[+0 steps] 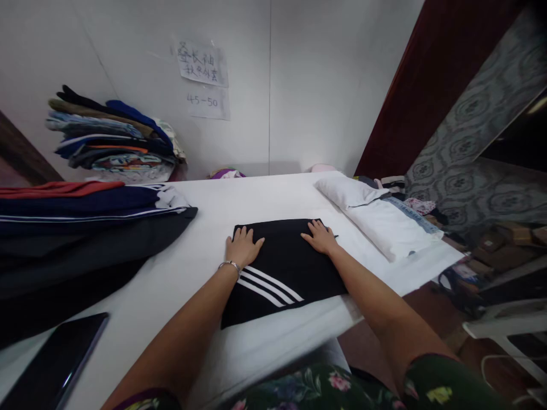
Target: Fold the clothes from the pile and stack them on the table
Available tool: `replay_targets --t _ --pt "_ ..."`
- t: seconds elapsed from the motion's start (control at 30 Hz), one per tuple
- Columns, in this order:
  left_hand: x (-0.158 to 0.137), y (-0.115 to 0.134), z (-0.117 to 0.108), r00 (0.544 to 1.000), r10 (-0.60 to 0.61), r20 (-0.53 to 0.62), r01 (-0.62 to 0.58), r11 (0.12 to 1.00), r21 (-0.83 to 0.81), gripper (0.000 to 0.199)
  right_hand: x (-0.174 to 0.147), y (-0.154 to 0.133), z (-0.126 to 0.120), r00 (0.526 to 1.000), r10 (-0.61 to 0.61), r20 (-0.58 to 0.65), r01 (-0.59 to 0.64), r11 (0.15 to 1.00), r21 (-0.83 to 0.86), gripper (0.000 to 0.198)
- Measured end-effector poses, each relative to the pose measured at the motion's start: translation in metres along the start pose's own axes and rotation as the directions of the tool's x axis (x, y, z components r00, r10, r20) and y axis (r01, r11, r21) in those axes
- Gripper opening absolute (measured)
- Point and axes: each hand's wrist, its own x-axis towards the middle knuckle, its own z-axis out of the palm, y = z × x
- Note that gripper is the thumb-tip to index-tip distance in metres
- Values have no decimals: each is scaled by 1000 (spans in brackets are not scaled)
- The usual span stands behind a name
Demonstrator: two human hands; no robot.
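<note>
A black garment (284, 259) with three white diagonal stripes lies folded into a flat rough rectangle on the white table (252, 196). My left hand (243, 247) rests on its left side, fingers spread and flat on the cloth; a silvery bracelet circles that wrist. Near the far right corner my right hand (319, 236) lies open, fingers stretched over the edge of the cloth. Neither hand grips anything.
Unfolded dark and red clothes (85, 228) are heaped at the left. Behind them stands a stack of folded clothes (115, 136). A phone (55, 359) lies front left. White garments (371, 213) lie at the right. Two written papers (203, 77) hang on the wall.
</note>
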Motion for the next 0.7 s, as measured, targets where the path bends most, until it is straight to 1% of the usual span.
replay_targets --t 0.1,0.17,0.27,0.37,0.43,0.53,0.7 --pt "3 -1 -2 999 -26 26 26 999 -24 70 0 2 2 1000 -4 -8 4 1000 -1 72" --pt "9 -4 -7 998 -62 18 64 994 -91 67 0 2 2 1000 -3 -12 3 1000 7 71" --pt "23 -14 -17 991 -129 -39 120 976 -182 58 2 2 1 1000 3 -16 -2 1000 26 69" --pt "39 -29 -26 984 -160 -79 143 973 -183 51 3 4 3 1000 8 -23 -7 999 40 68" --pt "48 -37 -27 985 -159 -68 145 974 -174 47 5 6 5 1000 12 -25 -11 999 50 67" --pt "59 -47 -25 992 -120 -36 112 980 -167 41 6 8 7 1000 10 -27 -8 998 66 67" --pt "75 -54 -23 998 -66 8 67 982 -177 34 8 12 9 999 -12 -41 14 998 63 65"
